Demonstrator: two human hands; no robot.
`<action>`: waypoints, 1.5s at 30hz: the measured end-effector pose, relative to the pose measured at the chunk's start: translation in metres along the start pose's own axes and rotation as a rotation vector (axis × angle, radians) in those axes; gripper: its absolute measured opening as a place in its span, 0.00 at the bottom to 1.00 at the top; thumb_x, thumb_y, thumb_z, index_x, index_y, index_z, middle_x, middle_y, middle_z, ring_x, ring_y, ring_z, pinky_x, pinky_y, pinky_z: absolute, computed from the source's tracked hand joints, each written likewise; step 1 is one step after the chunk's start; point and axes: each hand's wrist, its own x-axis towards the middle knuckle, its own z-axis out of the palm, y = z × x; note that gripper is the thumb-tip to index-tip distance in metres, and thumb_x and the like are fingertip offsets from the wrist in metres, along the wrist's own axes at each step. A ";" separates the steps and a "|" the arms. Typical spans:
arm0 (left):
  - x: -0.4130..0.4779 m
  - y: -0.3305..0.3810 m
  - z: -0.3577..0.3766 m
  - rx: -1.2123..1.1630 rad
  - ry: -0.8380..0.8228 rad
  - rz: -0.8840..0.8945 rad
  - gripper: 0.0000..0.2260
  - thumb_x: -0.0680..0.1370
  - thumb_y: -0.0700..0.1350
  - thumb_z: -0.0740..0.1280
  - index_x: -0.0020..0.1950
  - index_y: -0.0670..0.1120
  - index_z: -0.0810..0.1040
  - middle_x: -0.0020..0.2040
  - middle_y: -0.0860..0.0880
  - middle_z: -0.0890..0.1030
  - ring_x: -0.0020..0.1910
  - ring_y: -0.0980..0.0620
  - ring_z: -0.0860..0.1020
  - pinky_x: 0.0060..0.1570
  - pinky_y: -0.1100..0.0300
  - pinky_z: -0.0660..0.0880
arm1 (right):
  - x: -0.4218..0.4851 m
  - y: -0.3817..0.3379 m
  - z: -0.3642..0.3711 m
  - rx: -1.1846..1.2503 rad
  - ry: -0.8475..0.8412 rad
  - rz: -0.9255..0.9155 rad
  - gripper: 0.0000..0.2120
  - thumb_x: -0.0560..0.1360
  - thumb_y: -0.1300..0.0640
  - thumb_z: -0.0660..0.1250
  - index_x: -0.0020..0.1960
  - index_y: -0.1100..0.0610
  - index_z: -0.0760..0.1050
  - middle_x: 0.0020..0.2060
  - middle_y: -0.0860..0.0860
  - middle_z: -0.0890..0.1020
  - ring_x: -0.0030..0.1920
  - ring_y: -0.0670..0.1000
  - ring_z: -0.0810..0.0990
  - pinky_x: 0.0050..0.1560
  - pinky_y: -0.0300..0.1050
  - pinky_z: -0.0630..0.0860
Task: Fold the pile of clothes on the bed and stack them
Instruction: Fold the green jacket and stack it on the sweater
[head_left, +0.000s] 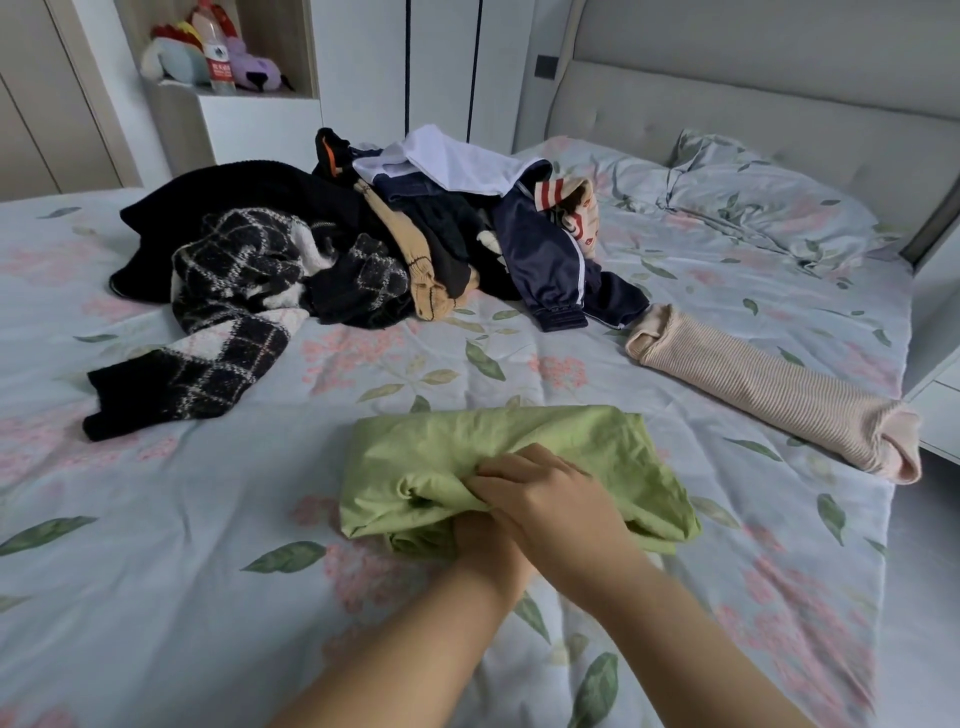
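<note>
A light green garment (467, 452) lies partly folded on the bed (156, 571) in front of me. My right hand (545, 493) pinches a bunch of its fabric near the front edge. My left hand (480, 543) sits under the right wrist, its fingers tucked into the green cloth and mostly hidden. Behind lies the pile of unfolded clothes (363, 244): a black checked knit (228, 322), a navy striped jacket (550, 260), a white top (447, 161) and dark items. A pink ribbed garment (769, 389), rolled into a long bundle, lies at the right.
A pillow (753, 202) and padded headboard (779, 104) are at the back right. A shelf with plush toys (208, 52) and a bottle stands behind the bed. The bed's right edge runs past the pink bundle, next to a white nightstand (940, 415).
</note>
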 end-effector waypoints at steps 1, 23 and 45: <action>-0.002 -0.005 -0.004 0.055 -0.019 0.012 0.15 0.77 0.31 0.59 0.63 0.33 0.73 0.52 0.32 0.72 0.53 0.27 0.67 0.57 0.30 0.61 | -0.001 0.004 0.002 0.003 -0.007 -0.009 0.13 0.80 0.54 0.59 0.61 0.48 0.79 0.58 0.44 0.80 0.55 0.53 0.77 0.51 0.49 0.77; -0.039 -0.198 -0.044 -1.138 0.228 0.024 0.32 0.66 0.70 0.66 0.47 0.40 0.79 0.33 0.47 0.80 0.28 0.54 0.77 0.32 0.57 0.77 | -0.046 0.048 0.013 -0.175 -0.136 0.427 0.40 0.75 0.63 0.61 0.80 0.46 0.45 0.79 0.48 0.50 0.77 0.57 0.52 0.76 0.58 0.53; 0.002 -0.173 -0.016 -0.879 0.360 0.205 0.11 0.74 0.59 0.70 0.39 0.54 0.85 0.47 0.47 0.80 0.47 0.49 0.79 0.55 0.58 0.75 | -0.035 0.104 0.006 0.046 -0.394 0.558 0.35 0.73 0.68 0.54 0.78 0.49 0.58 0.80 0.45 0.47 0.80 0.52 0.41 0.75 0.65 0.36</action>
